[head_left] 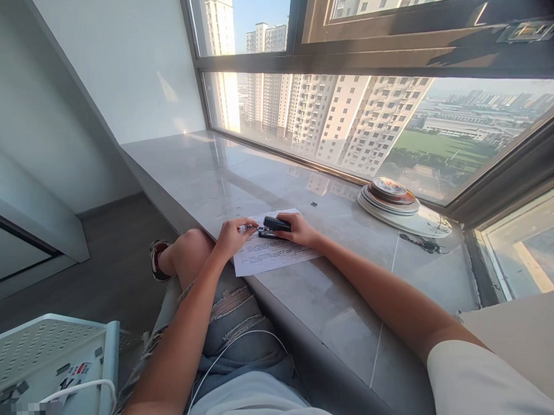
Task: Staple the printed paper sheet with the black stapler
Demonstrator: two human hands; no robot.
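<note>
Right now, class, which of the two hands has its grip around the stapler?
The right hand: its grip covers one end of the black stapler. The left hand has only its fingertips near the opposite end.

Free passage: bare windowsill [189,168], beyond and leftward of the right hand's [302,229] grip on the black stapler [276,223]. Obstacles: left hand [232,239], just left of grip; small dark piece [314,204], near, window side; plate-like stack [388,197], well right; window [319,118], beyond.
</note>
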